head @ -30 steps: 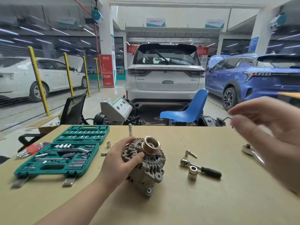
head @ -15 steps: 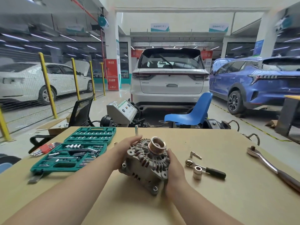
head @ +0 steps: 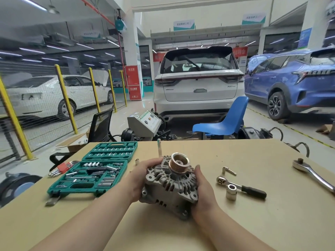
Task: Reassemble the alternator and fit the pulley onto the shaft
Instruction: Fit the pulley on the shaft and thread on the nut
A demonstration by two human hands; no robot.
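While both hands cradle it, grey cast-metal alternator [head: 170, 189], mid-surface toward the near edge: left hand [head: 140, 180] and right hand [head: 203, 192] curled round opposite flanks. Likely heavy, rigid, sharp-finned; hold by the housing, not the copper-toned grooved pulley [head: 179, 162] on top. Beyond, toward the left edge: open green socket case [head: 94, 171].

Left hand [head: 140, 180] and right hand [head: 204, 194] gripping opposite sides, fingers [head: 154, 161] curled

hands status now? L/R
Left hand: grip curled round the alternator, on its left side.
Right hand: grip on the alternator's right side.
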